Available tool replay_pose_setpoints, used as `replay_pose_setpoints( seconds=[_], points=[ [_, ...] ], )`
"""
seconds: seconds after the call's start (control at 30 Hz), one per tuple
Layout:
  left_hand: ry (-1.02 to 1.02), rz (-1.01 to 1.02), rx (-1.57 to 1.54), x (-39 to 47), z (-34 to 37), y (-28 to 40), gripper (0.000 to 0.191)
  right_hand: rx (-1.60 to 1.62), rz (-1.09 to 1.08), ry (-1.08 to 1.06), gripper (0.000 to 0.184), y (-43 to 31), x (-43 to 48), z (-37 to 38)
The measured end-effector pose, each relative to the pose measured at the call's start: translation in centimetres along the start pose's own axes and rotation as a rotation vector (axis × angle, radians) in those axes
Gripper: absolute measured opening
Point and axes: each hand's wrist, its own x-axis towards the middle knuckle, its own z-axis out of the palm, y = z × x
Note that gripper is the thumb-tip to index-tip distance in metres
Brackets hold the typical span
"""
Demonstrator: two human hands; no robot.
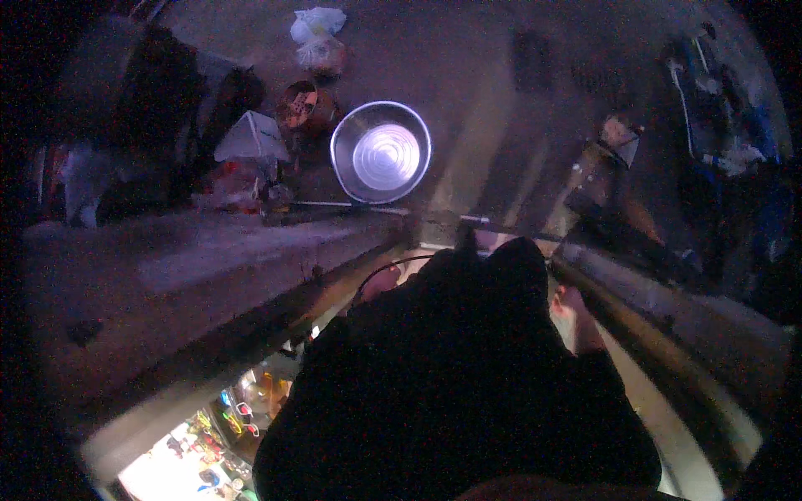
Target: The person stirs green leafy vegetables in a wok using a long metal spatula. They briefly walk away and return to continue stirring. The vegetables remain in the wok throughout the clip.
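My left hand point(380, 282) hangs beside the dark clothing on my body, partly covered by it. A thin dark curved band point(382, 266) arcs around this hand; whether the fingers hold it cannot be made out. On the other side my right hand point(571, 313) hangs low at my side, close to the pale right edge of the opening. Its fingers are blurred, and nothing is plainly seen in them. Ahead of me on the dark floor stands a round bucket point(337, 150) with a bright ringed bottom.
Left of the bucket are a pale box-like thing point(254, 138), a reddish-brown round container point(291, 103) and white plastic bags point(318, 24). Dark walls point(207, 257) flank me. A brightly lit surface with several small colourful items point(207, 444) shows at lower left. Dim clutter point(720, 125) stands right.
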Motion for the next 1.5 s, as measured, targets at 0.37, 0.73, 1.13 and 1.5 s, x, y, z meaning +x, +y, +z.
replay_pose_setpoints(
  seconds=[0.37,0.73,1.13,1.5],
  points=[
    [-0.025,0.063,0.094,18.4,-2.8,23.0,0.019,-0.240,0.231,0.179,0.012,-19.2,11.2,-2.1],
    [0.040,0.156,0.236,33.5,-8.9,47.8,0.019,-0.356,-0.357,0.254,0.012,-47.0,26.0,-1.3],
    [0.011,0.201,0.434,54.8,-26.1,70.7,0.019,-0.020,0.070,0.356,0.013,-43.7,26.0,5.9],
    [-0.176,0.574,0.383,67.0,-20.1,99.5,0.019,0.047,-0.001,0.373,0.014,-64.1,33.6,6.7]
  ],
)
